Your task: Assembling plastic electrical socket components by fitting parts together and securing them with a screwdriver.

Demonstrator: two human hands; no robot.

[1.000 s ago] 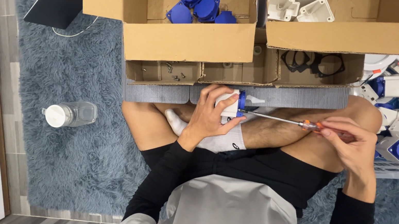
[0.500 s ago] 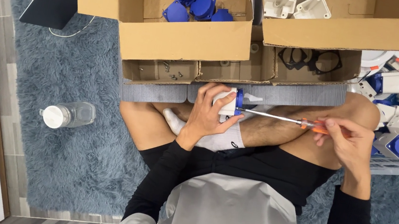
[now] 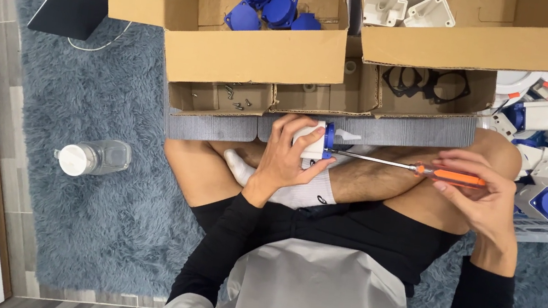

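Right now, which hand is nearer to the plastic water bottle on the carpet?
Left. The left hand, holding the white and blue socket part, is closer to the water bottle. The right hand grips the orange screwdriver, farther away.

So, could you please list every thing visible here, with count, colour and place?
socket part: one, white and blue, in left hand
screwdriver: one, orange handle, in right hand
cardboard boxes: several, brown, ahead of the knees
blue caps: several, in left box
white housings: several, in right box
black gaskets: two, low tray
screws: few, low tray
bottle: one, clear, on rug
rug: one, blue-grey
left hand: gripping
right hand: gripping
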